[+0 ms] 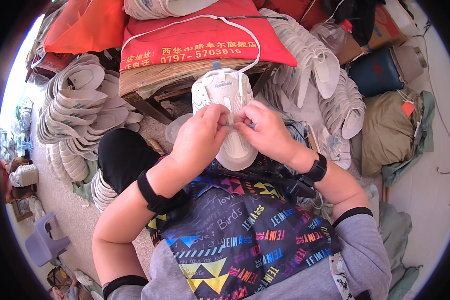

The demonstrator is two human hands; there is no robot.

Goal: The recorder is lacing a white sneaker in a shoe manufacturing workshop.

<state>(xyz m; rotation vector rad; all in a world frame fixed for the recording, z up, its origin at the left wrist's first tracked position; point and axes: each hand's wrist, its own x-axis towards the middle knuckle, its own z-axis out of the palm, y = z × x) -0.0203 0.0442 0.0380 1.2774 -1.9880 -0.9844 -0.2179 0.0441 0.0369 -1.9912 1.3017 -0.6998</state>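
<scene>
Shoe [236, 156], white, at upper centre of the frame, toe towards the bottom. Left hand [201, 134] and right hand [268, 131] pinch its middle, fingertips drawn closed, close together. Upper left, a red crate [55, 61], contents unclear; upper right, a cardboard box [388, 29], contents hidden.

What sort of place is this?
Probably a small shoe workshop: white shoe pieces stacked on both sides, a white shoe being handled, and a wooden table under red fabric.
</scene>
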